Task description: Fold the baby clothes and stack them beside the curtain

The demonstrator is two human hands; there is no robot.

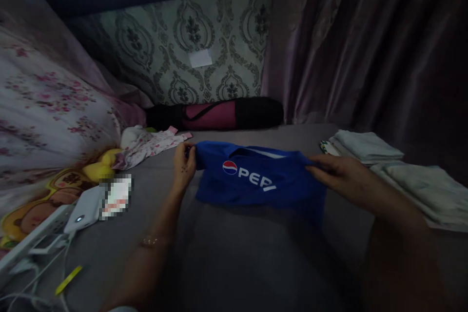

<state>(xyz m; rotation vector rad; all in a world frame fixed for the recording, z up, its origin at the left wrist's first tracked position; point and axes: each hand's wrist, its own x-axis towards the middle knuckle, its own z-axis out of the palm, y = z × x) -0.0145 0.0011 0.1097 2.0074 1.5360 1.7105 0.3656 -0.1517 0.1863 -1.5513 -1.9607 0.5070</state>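
Note:
A blue shirt (219, 187) with a round red, white and blue logo and white letters on its front hangs between my hands, just above the grey bed sheet. My left hand (185, 163) pinches its left shoulder end. At the other shoulder, my right hand (334, 173) grips the cloth between thumb and fingers. The neck opening faces up and away from me, with a pale strip showing inside. The lower part of the shirt droops and its right side falls in shadow.
Folded light cloths (369, 146) lie in stacks at the right. A pink-patterned baby garment (155, 146), a yellow plush toy (100, 168), a white power bank (86, 209), a power strip (40, 241) and cables are at the left. A long black-and-maroon bag (212, 116) rests against the wall.

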